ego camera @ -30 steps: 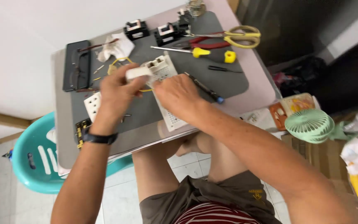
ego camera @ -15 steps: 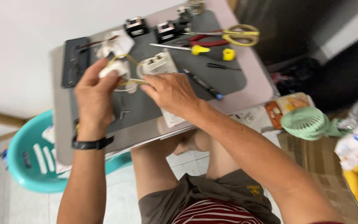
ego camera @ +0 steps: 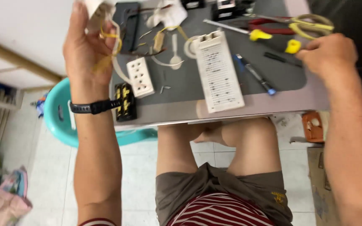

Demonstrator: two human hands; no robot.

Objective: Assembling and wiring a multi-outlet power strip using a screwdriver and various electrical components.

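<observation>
Dark grey work mat (ego camera: 231,86) across the upper centre. White slotted cover plate (ego camera: 219,72) lying lengthwise at centre; small white socket block (ego camera: 140,77) to its left; black-and-yellow part (ego camera: 124,101) at the mat's lower left edge. Blue-tipped tool (ego camera: 256,75) right of the plate. Red-handled pliers (ego camera: 269,28) and yellow-handled scissors (ego camera: 311,25) at upper right. Teal plastic stool (ego camera: 61,121) at left, over white floor tiles (ego camera: 139,175).

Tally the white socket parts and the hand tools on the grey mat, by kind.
Long white slotted socket cover: 1
Small white socket block: 1
Yellow-handled screwdriver: 1
Blue-handled screwdriver: 1
Yellow-handled scissors: 1
Total: 5
</observation>
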